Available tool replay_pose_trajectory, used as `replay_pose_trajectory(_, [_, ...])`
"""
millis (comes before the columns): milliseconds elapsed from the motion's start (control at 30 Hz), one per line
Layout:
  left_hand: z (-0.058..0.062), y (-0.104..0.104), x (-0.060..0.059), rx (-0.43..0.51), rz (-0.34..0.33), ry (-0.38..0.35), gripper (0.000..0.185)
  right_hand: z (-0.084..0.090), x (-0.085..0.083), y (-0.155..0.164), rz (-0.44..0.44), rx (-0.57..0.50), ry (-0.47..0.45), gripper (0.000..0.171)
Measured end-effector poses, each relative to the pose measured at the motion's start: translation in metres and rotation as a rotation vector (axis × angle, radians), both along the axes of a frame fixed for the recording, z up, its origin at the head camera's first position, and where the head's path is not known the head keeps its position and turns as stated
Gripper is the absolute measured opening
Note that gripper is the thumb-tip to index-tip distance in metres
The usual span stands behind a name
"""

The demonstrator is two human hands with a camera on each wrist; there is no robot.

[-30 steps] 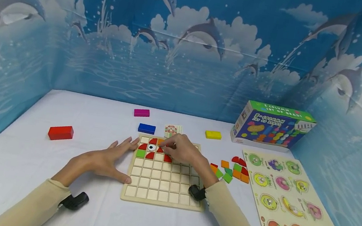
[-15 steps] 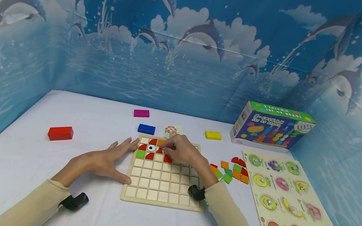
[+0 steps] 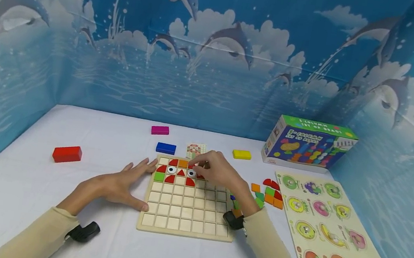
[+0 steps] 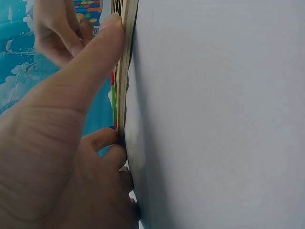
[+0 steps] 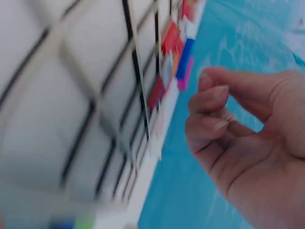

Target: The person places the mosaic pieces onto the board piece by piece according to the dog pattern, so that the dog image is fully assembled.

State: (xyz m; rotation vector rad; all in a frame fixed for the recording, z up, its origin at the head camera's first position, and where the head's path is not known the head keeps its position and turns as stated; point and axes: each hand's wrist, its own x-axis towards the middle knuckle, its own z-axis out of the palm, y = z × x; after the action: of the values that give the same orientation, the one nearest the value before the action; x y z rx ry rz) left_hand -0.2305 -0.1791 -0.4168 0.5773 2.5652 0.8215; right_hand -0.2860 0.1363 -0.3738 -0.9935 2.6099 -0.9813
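Filling grid board with tiles; right hand, fingers curled, empty, lifts off frame-centre eye tile. Left hand flat, steadies board edge. Next: fetch tile from loose pile right of board.

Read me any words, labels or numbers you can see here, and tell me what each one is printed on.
"COLUMN": roughly readable on the green top of the toy box; the rest of its lettering is too blurred.
Small card behind the grid board: a pattern only, no legible text.
Fruit puzzle board: labels too small to read.
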Motion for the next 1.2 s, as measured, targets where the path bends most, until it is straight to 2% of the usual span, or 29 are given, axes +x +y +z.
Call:
replay_pose_trajectory(167, [0.001, 0.000, 0.002, 0.002, 0.003, 0.000, 0.135, 0.007, 0.003, 0.053, 0.001, -0.033, 0.025, 0.014])
replay_pose_trajectory(333, [0.001, 0.001, 0.001, 0.002, -0.006, 0.001, 0.136, 0.006, 0.006, 0.105, -0.068, 0.043, -0.038, 0.015])
replay_pose_trajectory(533, [-0.001, -0.001, 0.003, 0.029, -0.044, 0.026, 0.134, -0.004, 0.003, 0.138, -0.101, 0.086, -0.119, 0.019])
replay_pose_trajectory(700, [0.001, -0.001, 0.003, 0.043, -0.060, 0.026, 0.135, -0.008, 0.000, 0.147, -0.081, 0.091, -0.155, 0.019])
replay_pose_trajectory(967, [0.001, 0.000, 0.005, 0.040, -0.036, 0.021, 0.133, -0.012, 0.005, 0.132, -0.017, 0.039, -0.134, 0.019])
replay_pose_trajectory(1067, [0.001, -0.001, 0.006, 0.027, -0.027, 0.008, 0.133, -0.014, 0.008, 0.121, -0.043, 0.051, -0.155, 0.018])
replay_pose_trajectory(1200, [0.003, -0.001, 0.006, 0.019, -0.013, -0.005, 0.133, -0.014, 0.009, 0.110, -0.121, 0.101, -0.192, 0.017])
